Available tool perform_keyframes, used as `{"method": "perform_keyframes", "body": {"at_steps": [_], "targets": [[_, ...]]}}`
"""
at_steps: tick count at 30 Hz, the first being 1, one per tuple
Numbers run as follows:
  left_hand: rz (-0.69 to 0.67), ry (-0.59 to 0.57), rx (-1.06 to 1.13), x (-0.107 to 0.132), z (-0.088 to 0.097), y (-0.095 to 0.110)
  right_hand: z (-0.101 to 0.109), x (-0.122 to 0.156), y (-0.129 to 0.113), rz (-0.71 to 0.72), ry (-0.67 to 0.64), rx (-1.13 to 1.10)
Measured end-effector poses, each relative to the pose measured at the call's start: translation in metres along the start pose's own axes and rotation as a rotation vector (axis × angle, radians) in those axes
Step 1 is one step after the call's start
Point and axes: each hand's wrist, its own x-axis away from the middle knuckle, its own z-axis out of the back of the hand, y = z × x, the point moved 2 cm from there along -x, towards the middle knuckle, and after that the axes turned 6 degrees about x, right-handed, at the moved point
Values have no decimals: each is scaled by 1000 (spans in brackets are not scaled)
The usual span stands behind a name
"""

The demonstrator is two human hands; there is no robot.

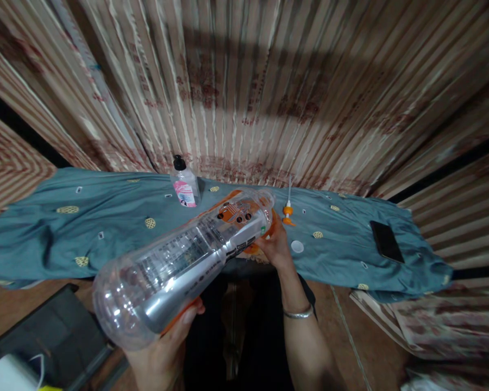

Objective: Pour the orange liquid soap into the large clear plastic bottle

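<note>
A large clear plastic bottle (179,260) with a silver and orange label is held aslant before me. Its wide base points to the lower left, its neck to the upper right. Under the base end, my left hand (167,336) is closed round the bottle. My right hand (275,244) grips near the neck, its fingers partly hidden behind the bottle. Something orange (251,250) shows beneath, too covered to make out. Right of the neck lie an orange pump top (288,213) with a clear tube and a small white disc (297,246).
A small clear bottle (185,184) with a black cap and pink label stands at the back of the cloth-covered table (122,228). A black phone (386,241) lies at the right. Striped curtains (236,98) hang behind. A dark box (52,336) sits low at the left.
</note>
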Motion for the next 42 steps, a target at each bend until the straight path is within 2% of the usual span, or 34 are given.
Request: {"method": "perform_keyframes", "body": {"at_steps": [21,29,34,39,42], "targets": [[4,31,-38,2,1,-1,3,0,0,-12,-16,44],[-13,-48,-49,-2,1,1,1,0,-2,-10,-24,23],[6,44,-50,0,1,-1,1,1,-4,-42,-22,36],[-2,-42,-37,-3,2,1,1,2,-5,-46,-28,27],[8,9,-31,-2,1,3,1,1,-6,-33,-28,32]]}}
